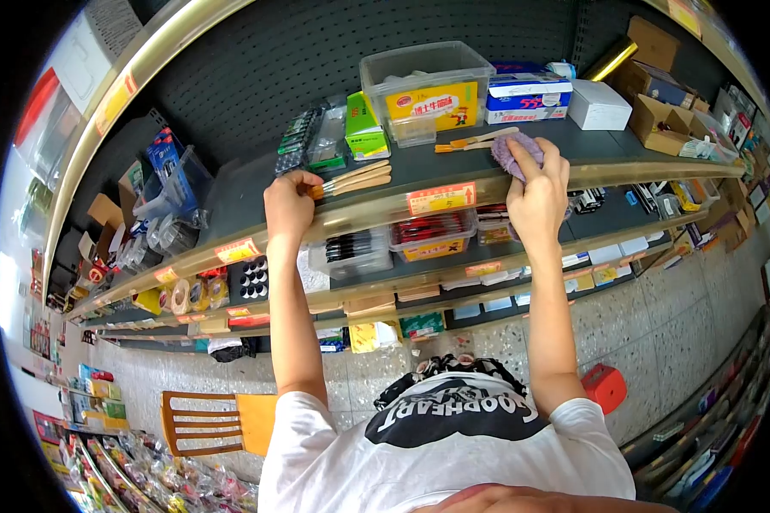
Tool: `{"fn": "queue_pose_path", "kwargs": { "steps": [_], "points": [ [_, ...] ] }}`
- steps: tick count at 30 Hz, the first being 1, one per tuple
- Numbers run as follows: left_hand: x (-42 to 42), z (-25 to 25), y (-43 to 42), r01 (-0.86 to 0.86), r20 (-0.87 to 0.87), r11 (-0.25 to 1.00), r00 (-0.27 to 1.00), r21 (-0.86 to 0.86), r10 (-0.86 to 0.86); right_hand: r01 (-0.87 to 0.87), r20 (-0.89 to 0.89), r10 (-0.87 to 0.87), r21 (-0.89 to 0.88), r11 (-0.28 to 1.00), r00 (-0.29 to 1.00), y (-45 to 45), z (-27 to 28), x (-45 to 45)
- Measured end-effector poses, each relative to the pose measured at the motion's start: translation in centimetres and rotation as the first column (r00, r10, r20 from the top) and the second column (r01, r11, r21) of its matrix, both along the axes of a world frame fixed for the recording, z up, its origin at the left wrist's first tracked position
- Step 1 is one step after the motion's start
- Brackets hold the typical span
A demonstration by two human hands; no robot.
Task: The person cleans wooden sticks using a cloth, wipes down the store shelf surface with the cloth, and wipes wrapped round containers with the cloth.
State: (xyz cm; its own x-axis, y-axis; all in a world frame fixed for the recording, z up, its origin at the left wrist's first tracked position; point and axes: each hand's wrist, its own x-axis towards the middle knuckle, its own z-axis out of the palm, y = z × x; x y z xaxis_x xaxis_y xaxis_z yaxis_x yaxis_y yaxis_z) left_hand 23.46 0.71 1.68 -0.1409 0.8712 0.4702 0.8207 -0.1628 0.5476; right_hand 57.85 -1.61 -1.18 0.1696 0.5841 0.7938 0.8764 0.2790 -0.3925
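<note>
My left hand (289, 203) is closed at the shelf's front edge, its fingers on the orange end of several wooden-handled paintbrushes (359, 178). Their pale handles fan out to the right over the shelf. A fuzzy purple cloth (513, 156) is bunched in my right hand (541, 184), pressed against the shelf near the front rail. Just left of the cloth lie more brushes (475, 143) with orange ends. Behind the brushes stand a clear plastic bin (423, 68) with a yellow label and a green box (365, 128).
Blue-and-white boxes (529, 96) and a white carton (599, 105) stand at the shelf's right. A lower shelf holds a bin of red pens (432, 229) and a bin of black pens (351, 252). A wooden chair (205, 423) and a red stool (604, 388) are on the floor.
</note>
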Motion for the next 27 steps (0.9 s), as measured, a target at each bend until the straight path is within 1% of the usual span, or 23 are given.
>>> {"fn": "queue_pose_path", "kwargs": {
  "steps": [2,4,6,8,10,12,15,18,19,22,25,27],
  "points": [
    [0.4,0.0,0.1,-0.003,0.004,1.000,1.000,0.005,0.003,0.004,-0.020,-0.004,-0.007,1.000,1.000,-0.1,0.0,0.1],
    [1.3,0.2,0.3,-0.028,-0.013,0.999,1.000,0.038,0.028,0.042,-0.062,-0.040,0.030,0.999,0.997,0.3,-0.5,0.4],
    [2.9,0.4,0.7,0.019,-0.028,0.992,0.999,0.127,-0.016,0.084,-0.093,-0.079,0.057,0.995,0.993,0.7,-1.1,0.8],
    [4.8,0.5,1.8,0.148,-0.094,0.963,0.987,0.225,-0.129,0.128,-0.112,-0.119,0.072,0.989,0.987,0.9,-1.4,1.3],
    [8.1,1.7,2.3,0.253,-0.125,0.945,0.965,0.208,-0.231,0.120,-0.111,-0.113,0.065,0.991,0.987,0.8,-1.4,1.5],
    [11.4,1.8,3.6,0.394,-0.163,0.889,0.917,0.233,-0.364,0.115,-0.111,-0.109,0.056,0.992,0.988,0.7,-1.2,1.6],
    [15.5,1.5,6.3,0.528,-0.246,0.835,0.839,0.153,-0.486,0.112,-0.102,-0.106,0.053,0.992,0.989,0.7,-1.2,1.6],
    [18.2,1.2,7.9,0.496,-0.353,0.867,0.803,-0.049,-0.480,0.100,-0.100,-0.095,0.048,0.994,0.990,0.7,-1.2,1.7],
    [18.9,1.1,8.3,0.441,-0.409,0.891,0.798,-0.104,-0.443,0.101,-0.098,-0.095,0.055,0.993,0.991,0.7,-1.3,1.7],
    [20.0,0.7,8.8,0.356,-0.495,0.922,0.779,-0.156,-0.384,0.099,-0.109,-0.097,0.016,0.995,0.989,0.4,-1.2,1.7],
    [20.0,0.3,9.2,0.355,-0.464,0.919,0.794,-0.170,-0.393,0.090,-0.104,-0.087,0.025,0.996,0.991,0.5,-1.5,1.9],
    [19.9,0.2,9.2,0.379,-0.411,0.915,0.819,-0.138,-0.402,0.081,-0.102,-0.077,0.040,0.996,0.992,0.5,-1.4,1.8]
  ]
}}
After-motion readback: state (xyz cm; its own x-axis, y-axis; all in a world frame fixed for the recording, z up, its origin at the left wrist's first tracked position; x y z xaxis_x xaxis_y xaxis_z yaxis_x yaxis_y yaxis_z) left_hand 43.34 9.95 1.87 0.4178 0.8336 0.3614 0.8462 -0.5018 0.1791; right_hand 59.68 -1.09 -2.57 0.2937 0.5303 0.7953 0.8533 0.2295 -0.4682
